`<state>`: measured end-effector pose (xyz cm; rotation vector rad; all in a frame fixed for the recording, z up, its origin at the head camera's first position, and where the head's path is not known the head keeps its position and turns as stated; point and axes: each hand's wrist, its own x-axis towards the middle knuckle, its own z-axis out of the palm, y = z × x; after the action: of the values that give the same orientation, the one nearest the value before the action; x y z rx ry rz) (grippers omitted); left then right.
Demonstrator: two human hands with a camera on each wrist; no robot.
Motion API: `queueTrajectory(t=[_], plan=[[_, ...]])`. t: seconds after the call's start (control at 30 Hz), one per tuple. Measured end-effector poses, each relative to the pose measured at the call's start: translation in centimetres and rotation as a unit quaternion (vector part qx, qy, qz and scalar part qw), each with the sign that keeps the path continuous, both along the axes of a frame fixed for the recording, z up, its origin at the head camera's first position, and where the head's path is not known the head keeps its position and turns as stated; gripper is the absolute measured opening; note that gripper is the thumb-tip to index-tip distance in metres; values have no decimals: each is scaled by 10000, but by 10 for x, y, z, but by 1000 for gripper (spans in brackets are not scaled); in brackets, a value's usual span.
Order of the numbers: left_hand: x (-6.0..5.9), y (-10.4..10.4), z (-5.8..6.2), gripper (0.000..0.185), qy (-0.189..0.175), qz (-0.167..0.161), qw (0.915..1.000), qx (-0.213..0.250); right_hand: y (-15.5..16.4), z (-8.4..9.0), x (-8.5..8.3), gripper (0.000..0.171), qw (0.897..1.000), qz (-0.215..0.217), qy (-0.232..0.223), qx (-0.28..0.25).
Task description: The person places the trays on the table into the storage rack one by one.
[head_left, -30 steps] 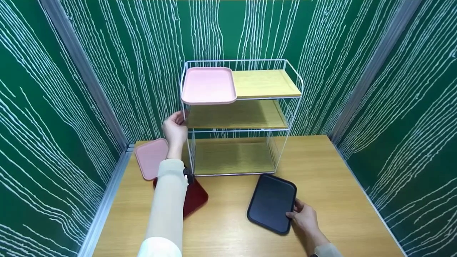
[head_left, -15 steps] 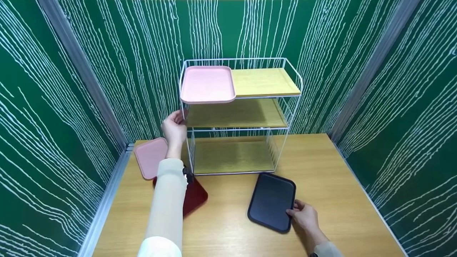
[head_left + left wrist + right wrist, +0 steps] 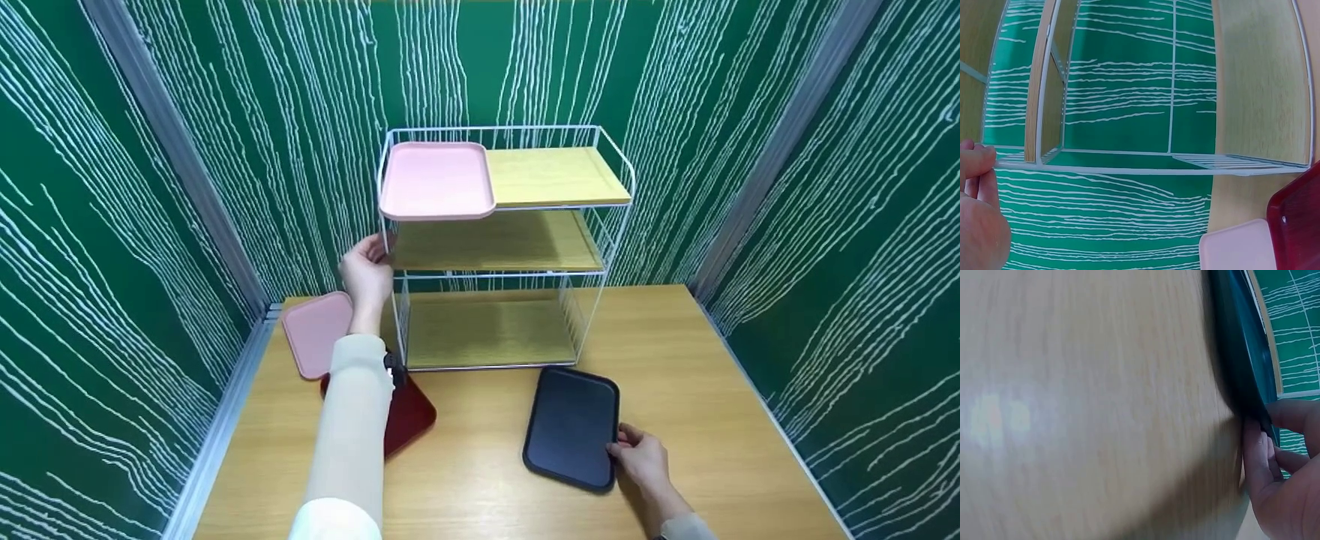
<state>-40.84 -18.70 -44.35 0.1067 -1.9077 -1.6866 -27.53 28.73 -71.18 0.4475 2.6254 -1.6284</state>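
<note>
Turned slightly on the wooden table (image 3: 697, 360) since a second ago: black tray (image 3: 571, 427), now squarer to the table's near edge, its far short end close in front of the white wire rack (image 3: 611, 225) but not touching it. Shifted with it, right hand (image 3: 637, 456), fingers curled onto the tray's right long edge near the front corner, thumb on top; seen from the right wrist camera, fingertips (image 3: 1252, 439) tucked under the dark rim, tray edge lifted a little off the wood. Judged as a grip settling in for a lift, tray not yet off the table.

Unchanged over the same second: left hand (image 3: 366, 266), raised beside the rack, fingers pinched on the left front upright at the level of the middle shelf; confirmed from the left wrist camera, fingertips (image 3: 977, 160) pressed on the white wire. Probably steadying the rack.

Also unmoved: light pink tray (image 3: 435, 180) on the left half of the top shelf, its near edge overhanging the front wire; bare wood on the right half. Middle and bottom shelves holding nothing visible. Second pink tray (image 3: 315, 330) flat on the table left of the rack, partly hidden by the left forearm. Dark red tray (image 3: 409, 416) just in front of it, largely covered by the cream sleeve. Green walls with white streaks all round.
</note>
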Motion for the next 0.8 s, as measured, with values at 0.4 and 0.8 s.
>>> queueTrajectory(t=[0.4,0.8], plan=[[-2,0,3,40,12,-108,9999,78,5,8,-3,51,9997,-3,-53,-224],[0,-2,2,46,58,-64,10000,-28,13,1,1,48,9904,-66,-340,-1341]])
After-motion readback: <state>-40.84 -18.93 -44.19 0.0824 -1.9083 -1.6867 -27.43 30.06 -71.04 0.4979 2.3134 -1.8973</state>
